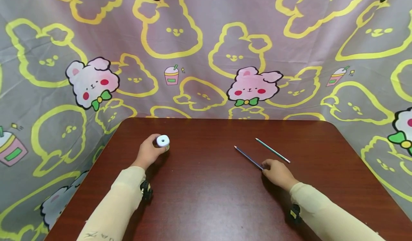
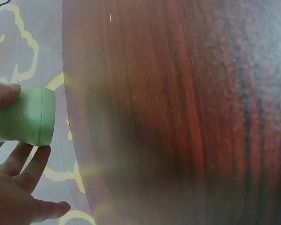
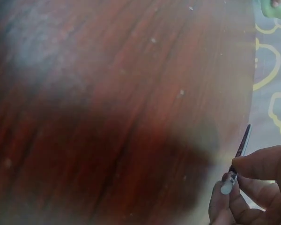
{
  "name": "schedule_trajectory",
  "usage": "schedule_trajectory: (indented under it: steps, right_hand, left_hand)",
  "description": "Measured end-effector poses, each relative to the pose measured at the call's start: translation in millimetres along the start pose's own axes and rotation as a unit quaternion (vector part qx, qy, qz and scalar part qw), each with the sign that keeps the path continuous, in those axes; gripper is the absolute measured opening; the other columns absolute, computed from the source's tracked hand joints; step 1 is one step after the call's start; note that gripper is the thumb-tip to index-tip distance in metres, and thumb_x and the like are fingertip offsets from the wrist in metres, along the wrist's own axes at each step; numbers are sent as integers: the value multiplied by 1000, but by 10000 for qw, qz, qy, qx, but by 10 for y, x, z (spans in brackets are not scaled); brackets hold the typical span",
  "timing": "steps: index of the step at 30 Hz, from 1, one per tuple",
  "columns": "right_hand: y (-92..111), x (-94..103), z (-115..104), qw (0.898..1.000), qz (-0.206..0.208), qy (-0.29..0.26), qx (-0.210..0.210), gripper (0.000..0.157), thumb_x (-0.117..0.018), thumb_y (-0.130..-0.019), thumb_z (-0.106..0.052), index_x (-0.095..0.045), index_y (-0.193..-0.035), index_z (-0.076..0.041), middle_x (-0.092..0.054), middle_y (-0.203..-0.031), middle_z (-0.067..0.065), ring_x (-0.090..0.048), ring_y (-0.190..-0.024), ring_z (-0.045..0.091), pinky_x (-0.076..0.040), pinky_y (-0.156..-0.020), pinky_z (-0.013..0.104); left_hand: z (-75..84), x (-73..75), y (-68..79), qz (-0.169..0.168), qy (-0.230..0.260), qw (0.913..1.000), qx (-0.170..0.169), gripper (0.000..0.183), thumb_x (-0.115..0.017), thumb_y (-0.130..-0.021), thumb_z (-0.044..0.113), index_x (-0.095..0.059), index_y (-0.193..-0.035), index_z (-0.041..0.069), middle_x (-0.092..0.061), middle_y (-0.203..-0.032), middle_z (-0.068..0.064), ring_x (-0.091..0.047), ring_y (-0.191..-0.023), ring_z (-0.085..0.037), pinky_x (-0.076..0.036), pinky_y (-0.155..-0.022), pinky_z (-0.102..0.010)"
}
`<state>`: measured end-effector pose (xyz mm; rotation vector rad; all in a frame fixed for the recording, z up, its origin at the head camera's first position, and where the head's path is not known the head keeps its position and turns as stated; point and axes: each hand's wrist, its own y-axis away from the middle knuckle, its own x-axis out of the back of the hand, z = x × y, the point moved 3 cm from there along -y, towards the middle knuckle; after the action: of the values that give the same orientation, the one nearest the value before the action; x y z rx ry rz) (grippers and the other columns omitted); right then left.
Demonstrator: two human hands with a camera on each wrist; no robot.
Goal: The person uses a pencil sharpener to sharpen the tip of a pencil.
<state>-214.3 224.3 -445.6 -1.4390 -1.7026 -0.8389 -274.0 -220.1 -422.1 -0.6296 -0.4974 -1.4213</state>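
My left hand (image 1: 149,153) grips a small pencil sharpener (image 1: 163,141) over the left part of the table. Its white top has a dark hole in the middle and faces up towards the head camera. In the left wrist view the sharpener's body (image 2: 25,115) is light green, with the thumb on one side and fingers on the other. My right hand (image 1: 277,173) pinches a dark blue pencil (image 1: 248,156) near its rear end, tip pointing away and to the left. The right wrist view shows the pencil's whitish rear end (image 3: 227,188) between thumb and fingers.
A green pencil (image 1: 273,150) lies on the table just beyond the right hand, roughly parallel to the held one. The dark brown wooden table (image 1: 199,183) has rounded far corners. A patterned cloth (image 1: 206,48) hangs behind it and along both sides.
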Motion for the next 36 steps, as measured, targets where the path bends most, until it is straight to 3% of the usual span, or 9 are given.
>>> schedule_trajectory:
  steps: [9, 20, 36]
  right_hand:
    - [10, 44, -42, 9996, 195, 15, 193, 17, -61, -85, -2, -67, -100, 4, -69, -96, 17, -65, -91, 32, -50, -79, 50]
    - [14, 65, -62, 9991, 280, 98, 313, 16, -58, -88, 1, -64, -101, 7, -67, -97, 20, -65, -92, 34, -50, -78, 50]
    - [47, 123, -111, 9972, 481, -97, 562, 11, -62, -86, 4, -64, -97, 6, -65, -92, 16, -63, -86, 30, -51, -75, 47]
  left_hand:
    - [52, -27, 42, -19, -117, 9992, -391, 49, -76, -79, 7, -54, -122, -3, -59, -120, -24, -55, -110, -37, -41, -97, -52]
    - [183, -31, 129, 21, -634, 9946, -819, 52, -78, -75, 7, -57, -122, 1, -57, -113, -20, -54, -106, -37, -43, -93, -52]
    - [322, -92, 204, -41, -920, 9888, -1171, 51, -77, -72, 6, -60, -120, 3, -59, -116, -18, -49, -108, -38, -42, -91, -52]
